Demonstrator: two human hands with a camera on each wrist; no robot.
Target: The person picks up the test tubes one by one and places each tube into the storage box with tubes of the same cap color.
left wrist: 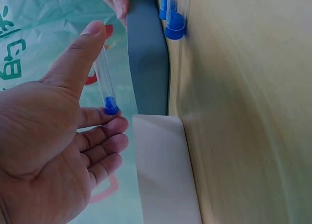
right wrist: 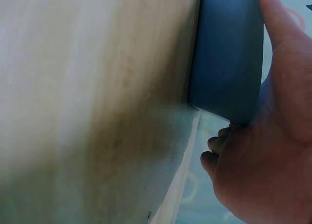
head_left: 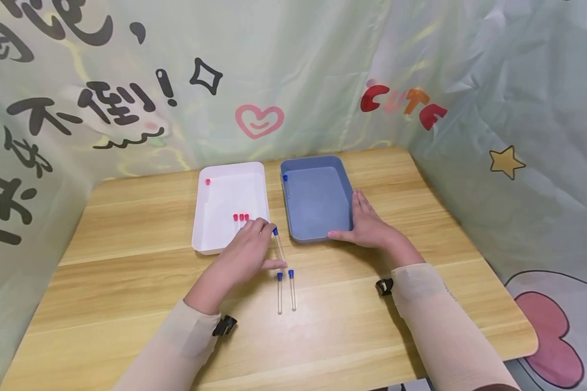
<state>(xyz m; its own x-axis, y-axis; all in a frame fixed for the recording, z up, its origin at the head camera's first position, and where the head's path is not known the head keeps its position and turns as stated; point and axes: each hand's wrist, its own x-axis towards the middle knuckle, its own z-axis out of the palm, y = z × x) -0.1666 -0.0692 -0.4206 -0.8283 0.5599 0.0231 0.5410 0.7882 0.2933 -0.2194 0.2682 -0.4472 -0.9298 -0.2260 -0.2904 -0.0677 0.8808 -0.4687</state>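
Note:
My left hand [head_left: 247, 250] is over the near right corner of the white tray [head_left: 199, 217], pinching a clear tube with a blue cap [left wrist: 103, 77] between thumb and forefinger. Its capped end sits at the forefinger, and the other fingers hang loosely bent. My right hand [head_left: 372, 222] rests against the near right corner of the blue-grey tray [head_left: 318, 237], thumb along the front wall and fingers stretched along the side. Two more blue-capped tubes [head_left: 293, 293] lie side by side on the table, just nearer than the left hand.
Inside the white tray, three red caps [head_left: 241, 217] stand in a row and another red cap [head_left: 207, 182] lies near the far left corner. One blue-capped tube [head_left: 286, 178] lies along the blue-grey tray's left wall. A printed cloth [head_left: 313, 65] hangs behind the wooden table [head_left: 127, 304].

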